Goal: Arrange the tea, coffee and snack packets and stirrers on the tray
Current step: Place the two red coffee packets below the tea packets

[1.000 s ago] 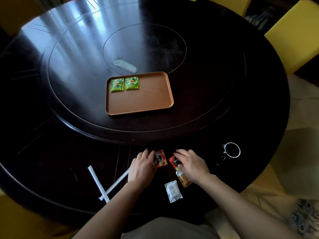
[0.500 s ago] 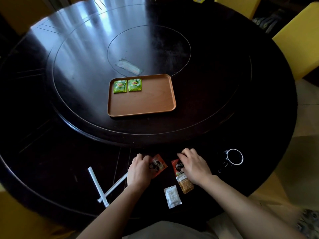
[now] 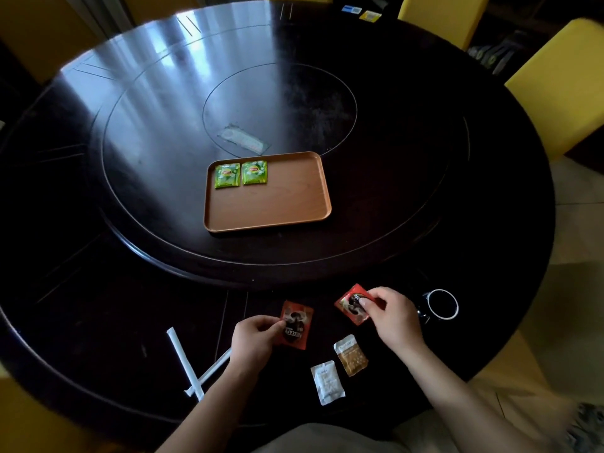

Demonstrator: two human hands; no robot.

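Two green tea packets lie side by side in the far left corner of the wooden tray. Nearer, the left hand pinches one red coffee sachet, the right hand another, both glossy, just above the dark table.

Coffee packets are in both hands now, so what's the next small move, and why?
Probably carry both red coffee packets, left hand's and right hand's, forward to the tray and lay them beside the two green tea packets; most of the tray is bare.
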